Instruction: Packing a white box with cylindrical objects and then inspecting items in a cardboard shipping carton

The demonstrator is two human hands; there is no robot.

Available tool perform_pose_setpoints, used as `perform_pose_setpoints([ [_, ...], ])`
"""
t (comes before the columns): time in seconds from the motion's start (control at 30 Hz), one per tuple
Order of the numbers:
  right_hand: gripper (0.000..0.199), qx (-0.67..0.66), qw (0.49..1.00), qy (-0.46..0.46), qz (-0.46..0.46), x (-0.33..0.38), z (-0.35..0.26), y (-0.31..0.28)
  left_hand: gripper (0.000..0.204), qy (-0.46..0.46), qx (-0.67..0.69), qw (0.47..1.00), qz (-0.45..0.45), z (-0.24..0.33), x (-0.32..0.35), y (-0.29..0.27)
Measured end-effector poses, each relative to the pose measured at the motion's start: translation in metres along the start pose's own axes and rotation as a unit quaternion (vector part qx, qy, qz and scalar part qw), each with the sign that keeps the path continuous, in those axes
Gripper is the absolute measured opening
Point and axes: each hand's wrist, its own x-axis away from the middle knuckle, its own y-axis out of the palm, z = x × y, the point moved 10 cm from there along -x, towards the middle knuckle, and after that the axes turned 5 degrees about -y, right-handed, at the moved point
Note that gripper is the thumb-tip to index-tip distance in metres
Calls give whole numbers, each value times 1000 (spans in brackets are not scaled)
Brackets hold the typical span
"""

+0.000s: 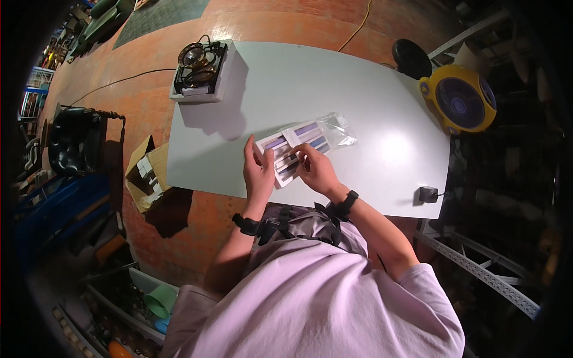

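A shallow white box (pixel 279 182) lies tilted on the white table, near its front edge. Several slim sticks (pixel 307 129) in purple, blue and dark tones fill it in rows; their exact kind is too small to tell. A pale band crosses the box. My left hand (pixel 258 174) grips the box's left side, thumb on the near side. Over the box's right part, my right hand (pixel 318 173) has thumb and fingertips pinched together; what is between them is hidden. Clear crinkled plastic (pixel 341 129) sticks out from the box's far right end.
A white box of dark electrical gear (pixel 200 62) stands at the table's far left corner. A yellow and purple round device (pixel 458 101) sits at the right edge, above a small black cube (pixel 428 194). Left of the table, an open cardboard carton (pixel 142 173) rests on the floor.
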Motion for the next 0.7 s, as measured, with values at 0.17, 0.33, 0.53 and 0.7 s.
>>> perform_pose_setpoints([
  [0.17,36,-62,996,52,31,4,11,-7,57,-22,-36,999,-18,6,-11,4],
  [0.33,35,-71,996,24,43,5,1,-13,58,-94,31,995,-34,-5,-9,1],
  [0.53,36,-95,993,14,69,5,-26,-31,52,-29,-3,999,-46,35,-1,-1],
  [0.7,34,-162,984,4,77,6,-46,-67,44,13,-42,998,-46,73,7,-10],
])
